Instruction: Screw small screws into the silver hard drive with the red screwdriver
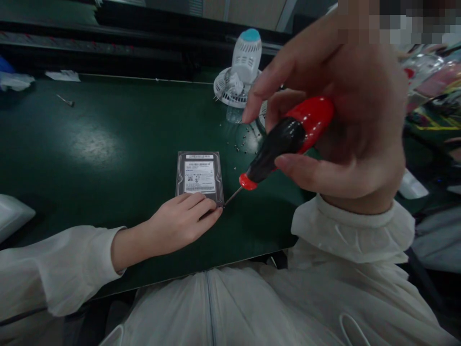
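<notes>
at the far left edge, a white object (12, 216) of unclear kind lies on the green surface (137, 129); beyond it sits a small metal piece (66, 101). next, left hand (183, 218): fingers close together, laid over the near edge of the hard drive (199, 178). whether they pinch anything at the corner cannot be told. the drive lies flat, label up, in front of the person. to its right, small screws (244, 144) are scattered loose, below a white perforated device (247, 60). the red-and-black screwdriver (277, 139) slants down to the drive's near right corner; whether its tip is seated in a screw is too small to confirm. right hand (356, 115): thumb and curled fingers grip the handle, forefinger held off it.

progress, as judged: screw work is under way at this corner and unfinished. fastening or removal cannot be determined, nor the number of screws left.
</notes>
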Available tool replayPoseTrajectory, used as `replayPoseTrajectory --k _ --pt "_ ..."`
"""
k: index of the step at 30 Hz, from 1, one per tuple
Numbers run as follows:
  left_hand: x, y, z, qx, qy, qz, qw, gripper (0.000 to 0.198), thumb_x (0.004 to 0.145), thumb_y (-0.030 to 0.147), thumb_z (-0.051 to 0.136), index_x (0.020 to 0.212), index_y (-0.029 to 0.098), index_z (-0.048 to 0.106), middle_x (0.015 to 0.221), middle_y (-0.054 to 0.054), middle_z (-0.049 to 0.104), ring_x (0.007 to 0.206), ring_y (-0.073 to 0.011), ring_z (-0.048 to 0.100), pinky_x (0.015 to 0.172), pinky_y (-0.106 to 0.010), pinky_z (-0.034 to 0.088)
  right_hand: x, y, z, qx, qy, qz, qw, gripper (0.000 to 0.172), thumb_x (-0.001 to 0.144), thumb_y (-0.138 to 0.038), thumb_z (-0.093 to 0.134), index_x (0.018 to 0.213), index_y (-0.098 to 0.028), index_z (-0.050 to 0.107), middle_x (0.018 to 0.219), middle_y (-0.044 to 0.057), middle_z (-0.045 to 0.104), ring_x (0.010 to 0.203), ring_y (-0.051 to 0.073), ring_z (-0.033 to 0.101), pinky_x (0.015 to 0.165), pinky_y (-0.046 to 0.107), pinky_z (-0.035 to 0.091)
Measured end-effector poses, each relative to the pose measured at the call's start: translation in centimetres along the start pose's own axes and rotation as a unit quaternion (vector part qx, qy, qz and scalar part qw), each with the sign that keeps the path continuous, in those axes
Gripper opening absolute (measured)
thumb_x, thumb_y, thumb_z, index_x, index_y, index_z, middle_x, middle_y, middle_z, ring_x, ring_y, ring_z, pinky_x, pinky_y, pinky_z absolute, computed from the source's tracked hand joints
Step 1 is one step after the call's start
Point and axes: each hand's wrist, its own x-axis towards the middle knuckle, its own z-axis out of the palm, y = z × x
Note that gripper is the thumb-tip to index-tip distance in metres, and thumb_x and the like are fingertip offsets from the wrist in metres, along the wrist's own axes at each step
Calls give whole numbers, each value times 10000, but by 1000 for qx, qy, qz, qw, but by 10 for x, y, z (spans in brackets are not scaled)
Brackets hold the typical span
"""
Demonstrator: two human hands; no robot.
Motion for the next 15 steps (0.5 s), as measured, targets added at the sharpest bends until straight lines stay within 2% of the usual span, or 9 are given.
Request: replayPoseTrajectory --k 3,7,9,11,12,14,15 --pt "0 0 0 0 0 3 1000 235 997 92 541 1138 120 726 981 -70 735 840 -214 658 695 -331 561 1 0 2 -22 0 18 1000 468 875 -358 698 1185 -37 557 1163 45 595 1029 89 634 889 237 591" --pt "-1 1 -1 -3 -7 0 1000 238 1002 101 542 1159 117 720 989 -78 731 840 -217 659 683 -337 556 2 2 2 -57 34 -10 998 406 883 -307 712 1162 -56 558 1148 30 602 966 69 647 834 228 593" --pt "-2 1 -1 -2 -9 1 1000 234 995 94 559 1164 113 720 997 -80 731 847 -217 661 685 -334 554 2 1 0 -58 20 -22 998 433 868 -327 689 1176 -61 541 1170 28 615 995 82 663 839 226 585" --pt "-2 1 -1 -2 -9 2 1000 233 985 84 574 1163 109 722 995 -79 732 848 -217 661 684 -333 553 1 -1 -2 -43 -13 9 999 471 850 -324 688 1214 -79 514 1211 34 617 1042 100 670 804 185 561" --pt "-2 1 -2 -3 -8 2 1000 232 982 80 578 1159 107 724 994 -78 731 845 -218 660 681 -333 554 1 -3 -2 -40 -34 63 997 482 851 -275 693 1253 -100 494 1239 39 614 1058 100 666 770 164 542" --pt "-1 1 -2 -6 -5 2 1000 228 983 78 576 1152 106 727 991 -78 730 844 -219 660 682 -334 558 0 -7 -1 -2 1 50 999 397 859 -263 678 1184 -94 526 1180 64 629 969 89 661 661 162 482" --pt "-1 0 -2 -7 -4 3 1000 228 987 78 571 1150 105 728 991 -80 730 848 -219 660 688 -334 560 0 -9 0 -2 8 45 999 390 859 -294 695 1156 -93 543 1154 67 631 956 92 659 680 178 482"
